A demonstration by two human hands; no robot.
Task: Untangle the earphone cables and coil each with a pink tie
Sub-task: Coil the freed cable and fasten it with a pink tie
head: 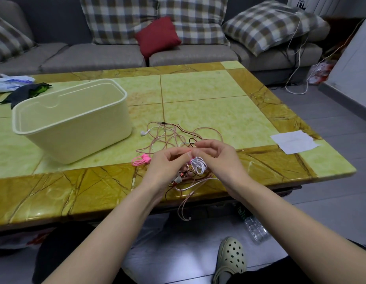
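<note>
The small coil of white earphone cable (198, 166) hangs just above the near edge of the yellow-green marble bench (208, 95), held up between both hands, probably so its loops stay gathered while they are bound. The left hand (167, 163) and right hand (218, 155) meet at the coil's top. Each grip is narrow, with fingertips pinching there. A trace of pink shows at that spot, but I cannot tell if it is a tie.

Beneath and beyond lies the loose tangle of pale pink and dark red cables (169, 136). One strand droops over the bench edge, so it appears not yet sorted. The bunch of bright pink looped ties (141, 160) sits just beside the left hand, within easy reach. The cream plastic tub (75, 124) stands further left, likely for finished coils.
</note>
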